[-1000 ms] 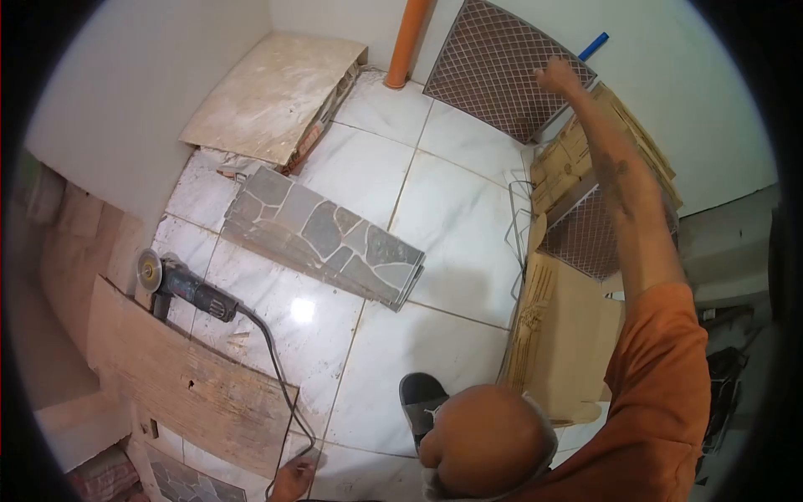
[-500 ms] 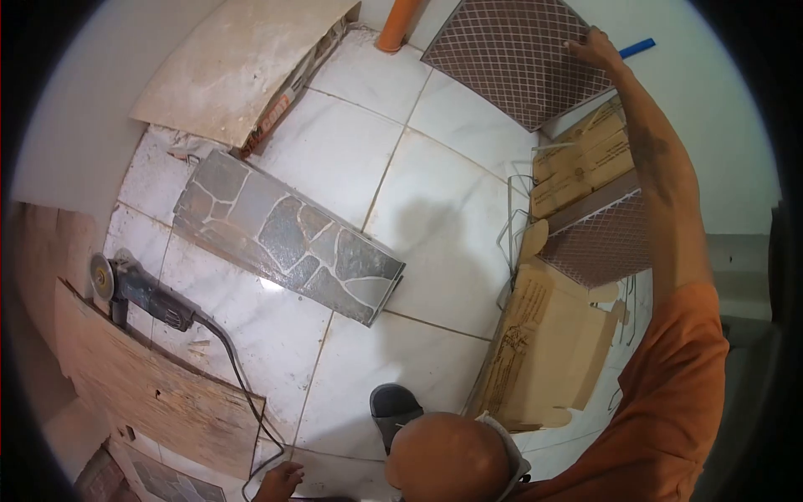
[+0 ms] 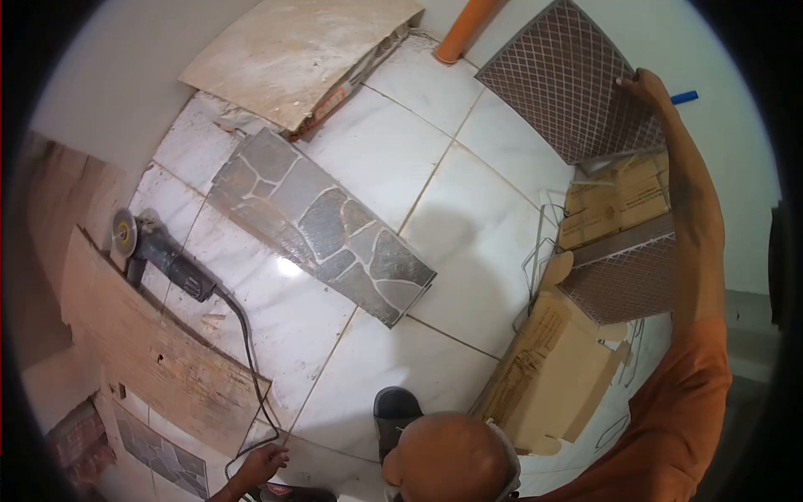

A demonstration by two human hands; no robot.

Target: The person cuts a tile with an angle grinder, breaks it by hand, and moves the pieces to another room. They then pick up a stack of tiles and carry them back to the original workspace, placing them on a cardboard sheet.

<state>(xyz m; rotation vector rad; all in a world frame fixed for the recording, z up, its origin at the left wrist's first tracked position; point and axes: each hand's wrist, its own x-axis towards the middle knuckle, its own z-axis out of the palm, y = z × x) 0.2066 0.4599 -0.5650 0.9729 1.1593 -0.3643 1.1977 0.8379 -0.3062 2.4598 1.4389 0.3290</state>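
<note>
My right hand (image 3: 646, 86) grips the upper right edge of a square tile (image 3: 560, 79), whose brown, grid-ribbed back faces me. The tile is tilted, with a lower corner near a cardboard box. A second tile (image 3: 623, 280) with the same ribbed back rests among the cardboard below. My left hand (image 3: 266, 463) hangs low at the bottom, fingers loosely curled with small gaps, nothing visible in them. Beside it runs the black cable (image 3: 244, 326) of an angle grinder (image 3: 171, 263). Stone-patterned grey tile pieces (image 3: 335, 230) lie on the floor.
A wooden board (image 3: 171, 347) lies beside the grinder. A pale panel (image 3: 293, 58) covers a bag at the back left. An orange pipe (image 3: 468, 32) stands at the back. Opened cardboard (image 3: 552, 376) and bent wire lie right. A blue object (image 3: 684, 97) is near the wall.
The whole view has shifted, so most things sit further right and the back ones lower. My right hand still holds the tile. My left hand shows more fully, still low beside the cable.
</note>
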